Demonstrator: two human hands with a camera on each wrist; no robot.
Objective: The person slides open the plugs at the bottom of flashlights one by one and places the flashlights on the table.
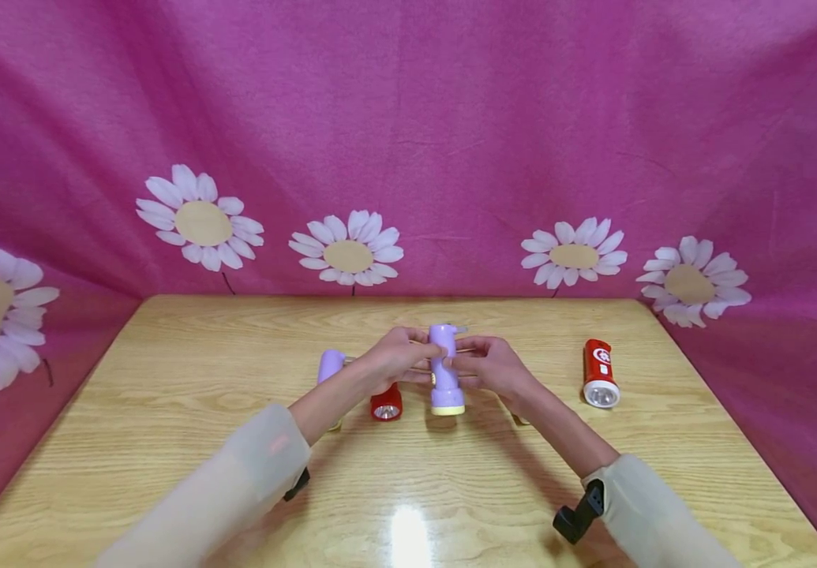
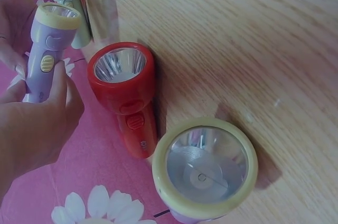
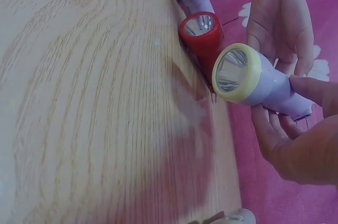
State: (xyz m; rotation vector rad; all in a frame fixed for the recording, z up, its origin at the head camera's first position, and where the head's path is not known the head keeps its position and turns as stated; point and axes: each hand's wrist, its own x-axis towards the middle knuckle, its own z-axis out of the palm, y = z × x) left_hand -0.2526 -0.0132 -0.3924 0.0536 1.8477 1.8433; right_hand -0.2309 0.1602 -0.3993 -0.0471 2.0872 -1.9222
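Note:
Both hands hold a purple flashlight point(image 1: 445, 379) with a pale yellow head ring, raised above the wooden table with its lens end toward me. A thin metal piece sticks out sideways at its far end. My left hand point(image 1: 402, 359) grips it from the left, thumb on the body near the yellow switch. From the other side my right hand point(image 1: 489, 367) pinches it between thumb and fingers, as the right wrist view also shows. Just beyond the left hand lies a red flashlight point(image 2: 124, 86), and a second purple flashlight point(image 2: 206, 166) is partly covered by the left forearm in the head view.
A red flashlight with a white head ring point(image 1: 601, 375) lies at the right of the table point(image 1: 522, 505). A pale green flashlight point(image 2: 74, 10) is mostly hidden under the right forearm in the head view. Pink daisy-print cloth point(image 1: 451, 158) hangs behind the table.

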